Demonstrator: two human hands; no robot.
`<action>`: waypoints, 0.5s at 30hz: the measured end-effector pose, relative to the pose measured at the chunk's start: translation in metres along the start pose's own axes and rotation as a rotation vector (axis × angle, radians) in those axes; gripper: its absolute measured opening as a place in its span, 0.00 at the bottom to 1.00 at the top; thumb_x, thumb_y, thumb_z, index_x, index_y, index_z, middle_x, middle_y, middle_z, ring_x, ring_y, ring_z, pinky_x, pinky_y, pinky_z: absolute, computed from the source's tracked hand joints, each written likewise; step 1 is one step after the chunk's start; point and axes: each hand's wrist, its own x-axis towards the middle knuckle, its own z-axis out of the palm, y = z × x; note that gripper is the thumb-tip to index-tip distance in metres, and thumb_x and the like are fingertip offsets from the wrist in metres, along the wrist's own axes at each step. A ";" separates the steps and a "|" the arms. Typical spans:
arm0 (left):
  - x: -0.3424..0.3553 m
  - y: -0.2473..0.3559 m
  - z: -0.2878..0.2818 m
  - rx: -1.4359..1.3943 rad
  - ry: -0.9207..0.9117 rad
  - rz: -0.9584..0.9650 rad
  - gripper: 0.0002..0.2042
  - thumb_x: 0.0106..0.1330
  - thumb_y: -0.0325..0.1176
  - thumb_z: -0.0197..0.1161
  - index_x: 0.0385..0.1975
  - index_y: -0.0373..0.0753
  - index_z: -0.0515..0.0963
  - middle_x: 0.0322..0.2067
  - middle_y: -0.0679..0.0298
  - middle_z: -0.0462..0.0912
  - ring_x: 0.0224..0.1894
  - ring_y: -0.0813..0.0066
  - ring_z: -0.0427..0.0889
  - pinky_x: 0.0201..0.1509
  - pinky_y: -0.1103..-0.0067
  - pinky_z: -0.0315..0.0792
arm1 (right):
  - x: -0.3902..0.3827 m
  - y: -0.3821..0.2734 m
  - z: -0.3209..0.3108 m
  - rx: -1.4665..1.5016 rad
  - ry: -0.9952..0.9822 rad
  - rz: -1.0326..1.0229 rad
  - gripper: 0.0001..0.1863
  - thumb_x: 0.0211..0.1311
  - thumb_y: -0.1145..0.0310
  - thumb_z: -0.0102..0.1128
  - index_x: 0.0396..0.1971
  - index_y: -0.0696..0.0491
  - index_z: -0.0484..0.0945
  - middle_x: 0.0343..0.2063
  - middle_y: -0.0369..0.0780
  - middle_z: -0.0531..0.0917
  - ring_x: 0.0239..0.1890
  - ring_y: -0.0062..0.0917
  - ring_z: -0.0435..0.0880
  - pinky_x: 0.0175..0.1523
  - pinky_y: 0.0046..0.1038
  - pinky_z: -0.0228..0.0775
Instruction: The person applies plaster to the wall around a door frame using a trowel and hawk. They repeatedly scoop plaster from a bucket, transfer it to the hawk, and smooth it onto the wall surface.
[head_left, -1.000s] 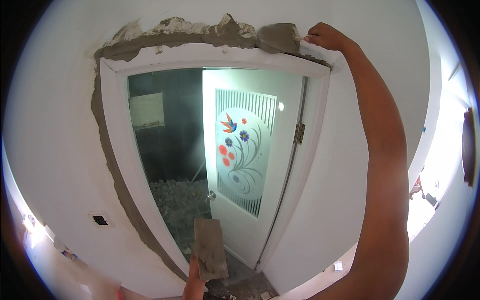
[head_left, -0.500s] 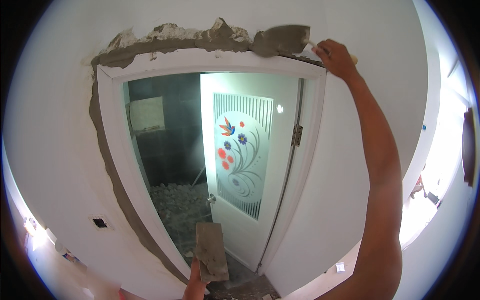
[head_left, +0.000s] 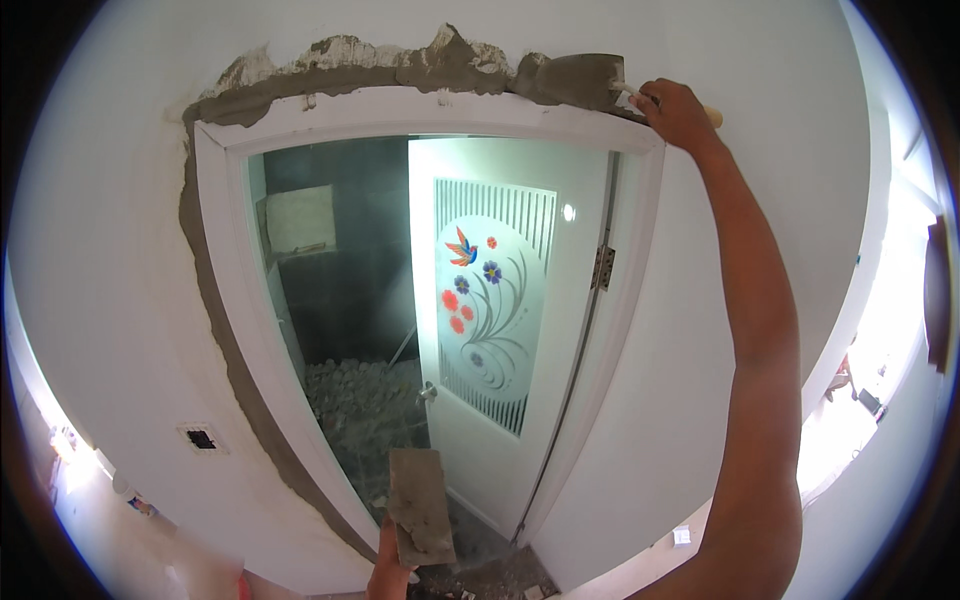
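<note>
My right hand (head_left: 672,112) is closed on the pale handle (head_left: 714,116) of a trowel, its arm reaching up the right side. The trowel's blade (head_left: 585,78) lies against grey mortar (head_left: 350,80) spread raggedly along the wall above a white door frame (head_left: 290,120). At the lower middle, my left hand (head_left: 388,560) grips a rectangular board (head_left: 420,500) with grey mortar on it, held in front of the doorway. A grey mortar strip (head_left: 230,350) runs down the frame's left side.
A white door (head_left: 500,440) with flowered frosted glass stands partly open, hinged at right. Behind it are a dark tiled room and heaped rubble (head_left: 355,395). A small wall box (head_left: 201,438) sits left of the frame. Bright openings with assorted items show at both edges.
Compared with a second ago, my right hand and the trowel blade are further right, and the hand sits lower with more handle showing beyond it. My left hand still holds the board low.
</note>
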 end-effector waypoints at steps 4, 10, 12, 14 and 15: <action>-0.002 0.009 0.002 -0.683 -0.027 -0.176 0.19 0.75 0.41 0.48 0.63 0.43 0.65 0.53 0.55 0.78 0.51 0.57 0.82 0.49 0.64 0.82 | 0.027 0.006 -0.008 -0.001 -0.216 0.020 0.18 0.65 0.57 0.59 0.32 0.59 0.83 0.29 0.49 0.83 0.34 0.45 0.82 0.42 0.42 0.72; -0.008 0.018 0.017 -0.634 -0.056 -0.165 0.20 0.75 0.40 0.49 0.63 0.42 0.65 0.53 0.55 0.78 0.50 0.57 0.83 0.48 0.64 0.83 | 0.032 0.017 0.000 -0.130 0.059 -0.122 0.18 0.67 0.57 0.58 0.32 0.58 0.82 0.27 0.49 0.82 0.32 0.45 0.81 0.41 0.42 0.71; -0.015 0.025 0.026 -0.584 -0.037 -0.164 0.20 0.75 0.40 0.50 0.63 0.42 0.65 0.52 0.55 0.78 0.49 0.58 0.83 0.47 0.64 0.83 | 0.026 0.015 -0.002 -0.157 0.144 -0.059 0.17 0.67 0.56 0.58 0.32 0.58 0.82 0.27 0.48 0.82 0.32 0.45 0.81 0.41 0.42 0.71; -0.015 0.024 0.032 -0.567 -0.008 -0.185 0.20 0.74 0.40 0.51 0.62 0.41 0.66 0.52 0.55 0.78 0.49 0.59 0.83 0.47 0.65 0.82 | 0.019 0.019 -0.011 -0.153 0.179 0.085 0.18 0.67 0.55 0.57 0.32 0.56 0.83 0.29 0.46 0.83 0.34 0.44 0.82 0.42 0.43 0.73; -0.016 0.024 0.033 -0.555 0.016 -0.188 0.20 0.74 0.40 0.52 0.62 0.41 0.66 0.51 0.55 0.79 0.49 0.59 0.83 0.47 0.65 0.82 | 0.016 0.018 -0.012 -0.125 0.179 0.046 0.18 0.67 0.55 0.57 0.32 0.56 0.83 0.29 0.46 0.83 0.34 0.44 0.82 0.42 0.43 0.73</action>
